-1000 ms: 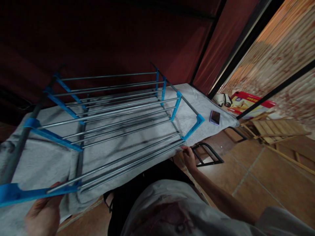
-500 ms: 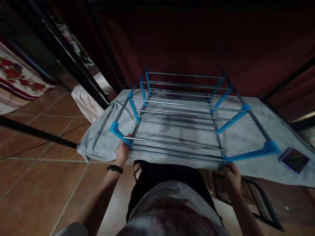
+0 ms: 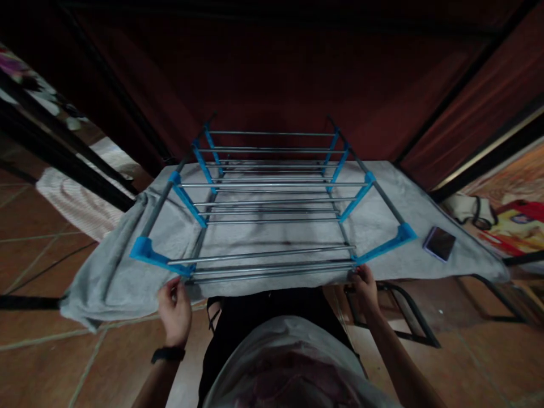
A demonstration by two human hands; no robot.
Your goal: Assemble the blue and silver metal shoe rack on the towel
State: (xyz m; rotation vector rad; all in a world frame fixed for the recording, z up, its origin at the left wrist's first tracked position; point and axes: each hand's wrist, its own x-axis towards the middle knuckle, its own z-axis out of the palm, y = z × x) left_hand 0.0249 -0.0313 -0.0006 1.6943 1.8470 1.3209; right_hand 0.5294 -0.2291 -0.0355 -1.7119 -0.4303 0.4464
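A shoe rack (image 3: 272,202) of thin metal tubes and blue plastic brackets rests on a bench (image 3: 272,235) covered with a grey cloth. Its near tubes run along the bench's front edge. My left hand (image 3: 175,311), a dark band on its wrist, is just below the near left corner bracket. Those fingers are loosely curled, with a gap between thumb and forefinger; whether the tips touch the rack is unclear. My right hand (image 3: 365,286) has its fingers closed at the near right corner, where the tube ends meet the bracket. Its fingertips are partly hidden.
A phone (image 3: 440,244) lies on the cloth to the right. Behind the bench stands a dark red panel (image 3: 272,73). Black metal frame bars (image 3: 408,317) are below at right. A striped cloth (image 3: 80,201) hangs at left above the tiled floor (image 3: 38,362).
My view has swung to the right, and the rack appears squarer in front of me. My left hand has slipped off the near left corner to just below it. My right hand stays at its corner.
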